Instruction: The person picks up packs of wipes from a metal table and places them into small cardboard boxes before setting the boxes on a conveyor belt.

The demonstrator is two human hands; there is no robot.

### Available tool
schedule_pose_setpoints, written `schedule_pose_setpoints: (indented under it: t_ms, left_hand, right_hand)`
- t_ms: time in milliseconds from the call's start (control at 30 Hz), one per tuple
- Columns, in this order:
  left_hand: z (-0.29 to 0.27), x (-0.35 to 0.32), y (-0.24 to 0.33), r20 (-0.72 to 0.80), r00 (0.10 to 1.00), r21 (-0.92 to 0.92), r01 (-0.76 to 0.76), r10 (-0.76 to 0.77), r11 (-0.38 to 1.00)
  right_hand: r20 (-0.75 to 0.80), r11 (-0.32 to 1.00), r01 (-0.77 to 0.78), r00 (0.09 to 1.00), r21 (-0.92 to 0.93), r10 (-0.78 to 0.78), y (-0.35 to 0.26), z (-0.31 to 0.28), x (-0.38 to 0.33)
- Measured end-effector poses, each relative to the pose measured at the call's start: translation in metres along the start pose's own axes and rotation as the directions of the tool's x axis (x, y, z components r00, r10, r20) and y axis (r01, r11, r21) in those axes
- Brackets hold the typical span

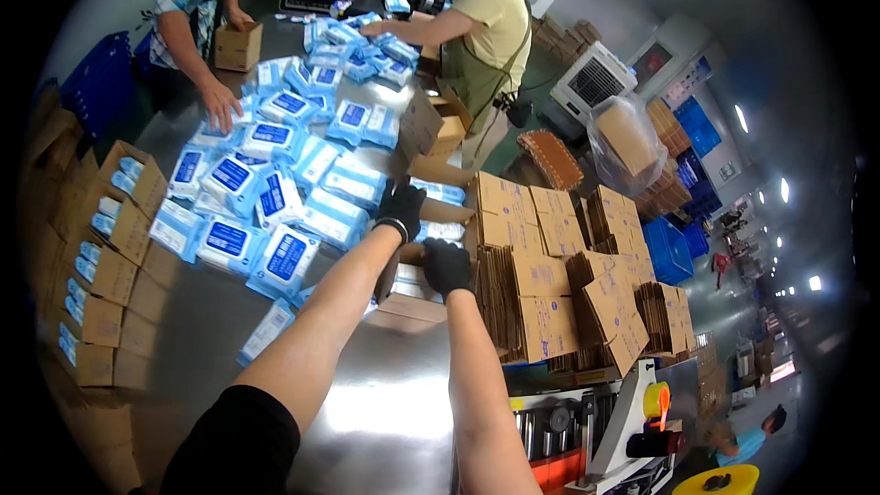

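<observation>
**Gloved hands on open carton at the steel table**

Hands in black gloves meet at the open cardboard carton (431,247), which stands on the steel table (385,403) just beside the stack of flat cartons (536,293). The left hand (401,209) curls its fingers over a raised flap. The right hand (446,266) grips the carton's near edge. Blue-and-white packs (275,192) lie heaped just left of the carton, where two other people's hands sort them.

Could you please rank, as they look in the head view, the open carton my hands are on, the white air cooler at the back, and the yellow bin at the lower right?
1. Open carton, though it is nearest.
2. White air cooler.
3. Yellow bin, cut off by the frame edge.
</observation>
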State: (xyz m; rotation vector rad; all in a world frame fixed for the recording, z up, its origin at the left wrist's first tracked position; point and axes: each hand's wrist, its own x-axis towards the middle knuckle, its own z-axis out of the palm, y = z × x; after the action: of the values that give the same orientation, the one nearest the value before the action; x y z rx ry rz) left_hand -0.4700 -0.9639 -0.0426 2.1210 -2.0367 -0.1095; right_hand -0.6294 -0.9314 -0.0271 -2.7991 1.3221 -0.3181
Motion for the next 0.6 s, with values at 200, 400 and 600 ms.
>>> schedule_pose_setpoints:
  t_ms: [200, 400, 600]
  left_hand:
    - [0.003, 0.017, -0.013, -0.035, 0.995, -0.213, -0.095, 0.09, 0.972]
    - [0.047, -0.098, 0.017, -0.096, 0.991, -0.215, -0.109, 0.09, 0.971]
    - [-0.021, -0.34, 0.058, -0.12, 0.977, -0.12, -0.191, 0.176, 0.974]
  right_hand:
    - [-0.124, 1.0, 0.03, 0.992, -0.002, -0.03, -0.008, -0.005, -0.011]
    - [0.029, 0.994, 0.037, 0.999, -0.105, -0.034, -0.061, -0.038, -0.132]
    - [0.236, 0.99, 0.09, 0.965, 0.107, -0.113, -0.156, -0.057, -0.312]
